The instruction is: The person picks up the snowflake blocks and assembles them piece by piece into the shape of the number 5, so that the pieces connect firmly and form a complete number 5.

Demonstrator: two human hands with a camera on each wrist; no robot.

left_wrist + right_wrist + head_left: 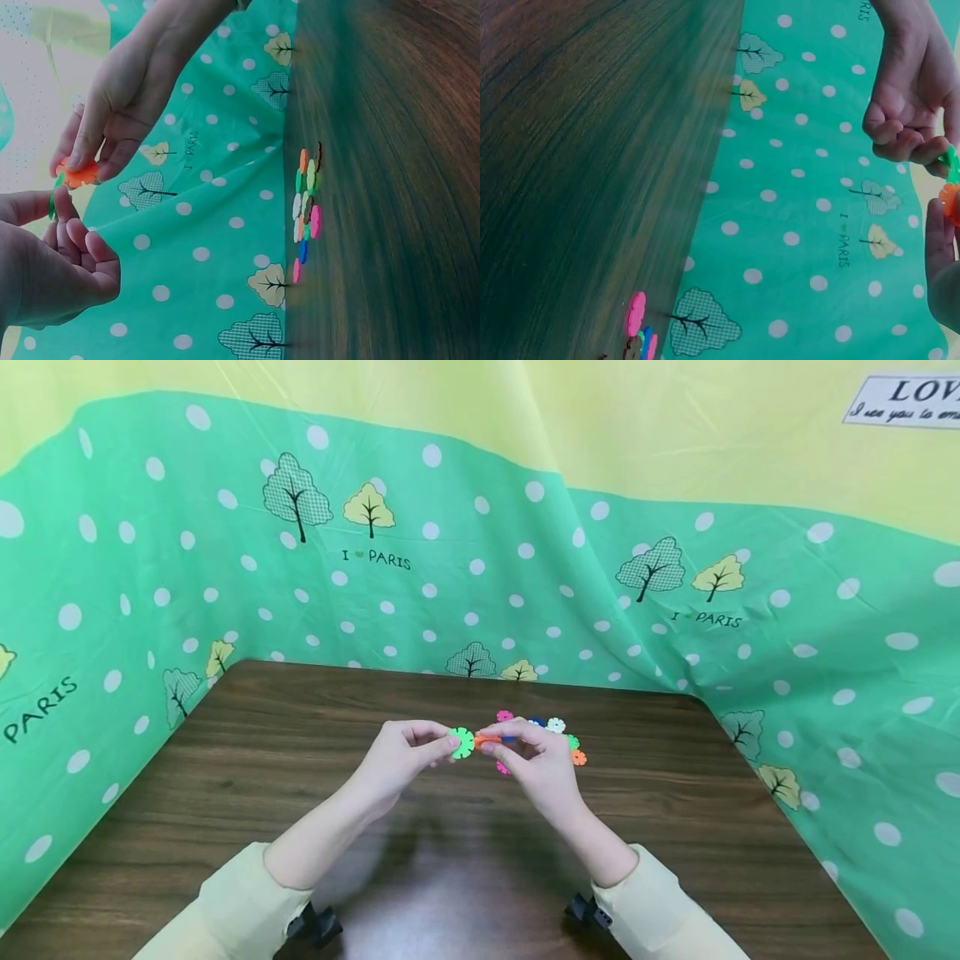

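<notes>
My left hand (397, 762) pinches a green notched interlocking disc (462, 743) between thumb and fingers, its flat face turned to the head camera. Opposite it, my right hand (538, 767) pinches an orange notched interlocking disc (486, 740), seen nearly edge-on. The two discs meet at their rims; how deeply the slots engage is too small to tell. Both are held above the table. In the left wrist view the orange disc (79, 175) shows its face and the green disc (54, 199) its edge. Fingers partly cover both discs.
Several loose discs lie on the dark wooden table (300, 718), partly hidden behind my right hand, among them a white disc (556, 725), an orange one and a pink disc (505, 716). A green dotted curtain (480, 535) hangs along the table's far and side edges.
</notes>
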